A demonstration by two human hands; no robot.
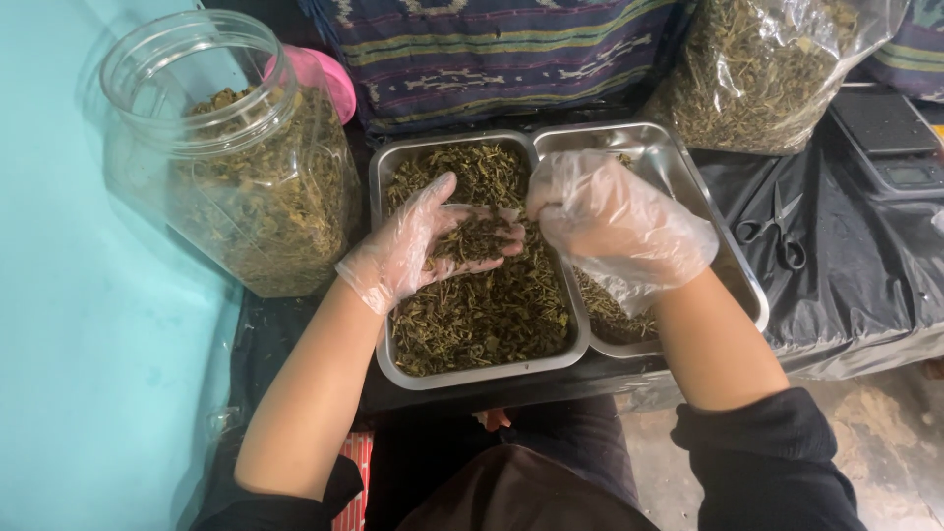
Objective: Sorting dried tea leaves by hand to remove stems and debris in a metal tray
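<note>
A black-covered surface (846, 285) holds a clear jar (236, 167) of dried leaves and a two-part steel tray (472, 379). Above its fuller left part, the gloved left hand (433, 246) lies open, cupping leaves (477, 236). The right hand (615, 226) pinches closed beside it; sorting likely goes best picking slowly over the tray.

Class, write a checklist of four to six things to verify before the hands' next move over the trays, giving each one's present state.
1. Left hand gloved: ok.
2. Right hand gloved: ok.
3. Leaves resting in the left palm over the left tray: ok.
4. Right fingers pinching something: cannot tell.
5. Right tray has bare room: ok.
6. Jar open at the top: ok.
</note>
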